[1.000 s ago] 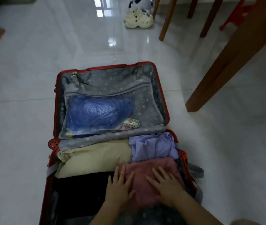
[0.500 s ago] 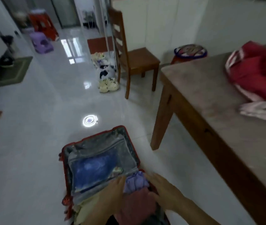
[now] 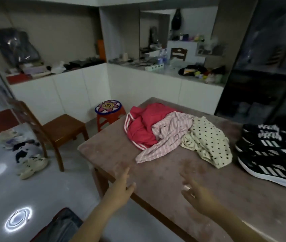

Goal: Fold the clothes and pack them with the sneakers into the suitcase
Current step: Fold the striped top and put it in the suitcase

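As my left hand (image 3: 121,187) and right hand (image 3: 196,193) hover, fingers spread and empty, the tangled clothes (image 3: 170,135) lie farther along the table (image 3: 156,173), sneakers (image 3: 267,152) at right, suitcase (image 3: 62,224) on the floor near left. Pulling one garment may drag the others off.

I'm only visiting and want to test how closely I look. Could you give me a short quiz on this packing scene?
1. True or false: the sneakers lie on the table.
2. How many garments show in the pile: A one, B three, C six?
3. What do the left hand and the right hand hold?

Key: 1 true; 2 B; 3 nothing, both hands are open above the table's near edge.
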The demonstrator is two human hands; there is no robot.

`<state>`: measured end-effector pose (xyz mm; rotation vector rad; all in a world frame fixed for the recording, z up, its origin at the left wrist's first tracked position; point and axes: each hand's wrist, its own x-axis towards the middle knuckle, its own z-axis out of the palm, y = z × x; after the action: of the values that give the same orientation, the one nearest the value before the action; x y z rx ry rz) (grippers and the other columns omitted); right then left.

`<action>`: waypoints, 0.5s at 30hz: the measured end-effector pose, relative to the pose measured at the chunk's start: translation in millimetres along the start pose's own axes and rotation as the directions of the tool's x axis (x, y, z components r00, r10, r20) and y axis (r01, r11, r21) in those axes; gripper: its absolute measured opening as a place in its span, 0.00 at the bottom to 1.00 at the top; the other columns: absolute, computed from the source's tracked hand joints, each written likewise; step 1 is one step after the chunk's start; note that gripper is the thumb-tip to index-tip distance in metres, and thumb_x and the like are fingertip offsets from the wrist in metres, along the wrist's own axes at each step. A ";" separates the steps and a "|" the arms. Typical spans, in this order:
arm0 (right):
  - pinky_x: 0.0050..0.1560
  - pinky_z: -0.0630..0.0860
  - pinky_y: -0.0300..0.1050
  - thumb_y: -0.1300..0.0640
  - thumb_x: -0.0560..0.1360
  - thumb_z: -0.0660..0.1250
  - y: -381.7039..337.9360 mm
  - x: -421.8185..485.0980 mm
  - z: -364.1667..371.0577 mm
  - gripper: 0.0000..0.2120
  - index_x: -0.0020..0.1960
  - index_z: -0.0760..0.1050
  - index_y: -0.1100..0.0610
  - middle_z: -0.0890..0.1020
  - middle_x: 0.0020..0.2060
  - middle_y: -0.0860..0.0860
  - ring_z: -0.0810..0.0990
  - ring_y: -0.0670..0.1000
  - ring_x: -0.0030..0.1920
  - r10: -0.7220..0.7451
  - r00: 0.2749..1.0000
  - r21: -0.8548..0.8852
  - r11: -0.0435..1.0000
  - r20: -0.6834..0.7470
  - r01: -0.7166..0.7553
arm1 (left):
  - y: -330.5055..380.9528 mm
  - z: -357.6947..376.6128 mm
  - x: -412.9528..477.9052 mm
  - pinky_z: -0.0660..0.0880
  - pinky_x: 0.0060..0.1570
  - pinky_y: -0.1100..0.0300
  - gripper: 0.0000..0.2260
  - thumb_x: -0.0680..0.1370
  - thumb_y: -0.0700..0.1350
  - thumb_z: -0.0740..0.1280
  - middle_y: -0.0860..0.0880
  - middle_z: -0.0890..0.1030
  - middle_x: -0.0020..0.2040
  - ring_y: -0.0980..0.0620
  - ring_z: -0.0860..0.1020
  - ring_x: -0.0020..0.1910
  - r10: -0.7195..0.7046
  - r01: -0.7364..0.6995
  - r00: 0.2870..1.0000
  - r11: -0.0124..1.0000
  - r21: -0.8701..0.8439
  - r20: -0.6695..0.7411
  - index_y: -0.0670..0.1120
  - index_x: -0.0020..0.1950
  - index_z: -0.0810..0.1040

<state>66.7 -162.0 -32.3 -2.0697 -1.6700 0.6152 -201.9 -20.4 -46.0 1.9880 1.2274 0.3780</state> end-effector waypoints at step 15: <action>0.57 0.71 0.38 0.22 0.65 0.49 118.6 125.1 -39.1 0.45 0.72 0.64 0.50 0.74 0.64 0.47 0.77 0.45 0.58 -0.033 0.998 0.005 0.999 0.045 0.033 | 67.4 60.8 159.4 0.68 0.61 0.57 0.22 0.77 0.48 0.63 0.47 0.74 0.66 0.46 0.72 0.65 -0.042 0.072 0.993 0.956 0.286 -0.110 0.49 0.71 0.67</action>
<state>207.0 -64.6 -78.0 -2.0356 -1.7227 0.6590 -44.2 72.2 -58.8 2.1954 1.4722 0.2877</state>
